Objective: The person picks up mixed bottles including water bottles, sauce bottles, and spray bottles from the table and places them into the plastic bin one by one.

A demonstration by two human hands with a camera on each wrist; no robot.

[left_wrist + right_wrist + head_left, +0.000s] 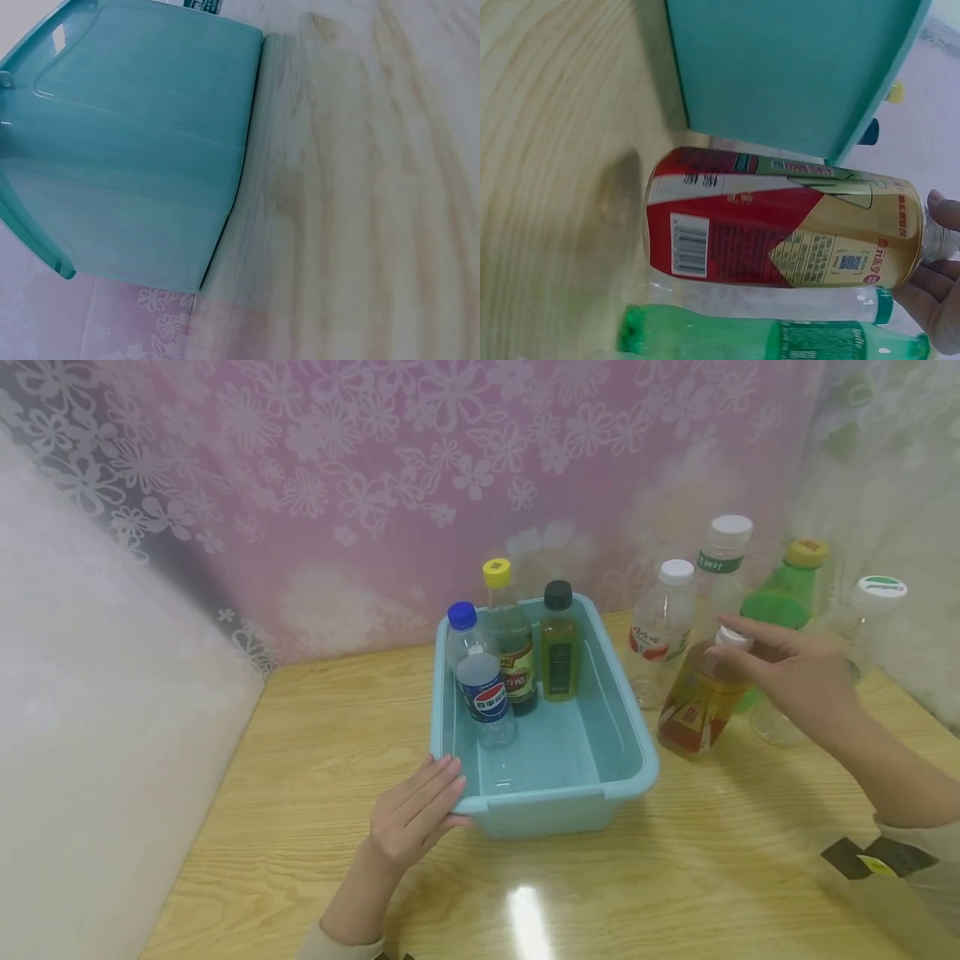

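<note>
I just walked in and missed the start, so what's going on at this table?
A person's right hand holds a red-and-gold bottle by its top, to the right of the light blue tub. The left hand is on the tub's near left corner. Three bottles stand in the tub; more bottles are on the table to its right.

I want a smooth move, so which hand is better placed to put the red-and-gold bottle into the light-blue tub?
Probably the right hand: it grips the red-and-gold bottle by the top, beside the light-blue tub. The left hand holds the tub's near left corner, farther from the bottle.
</note>
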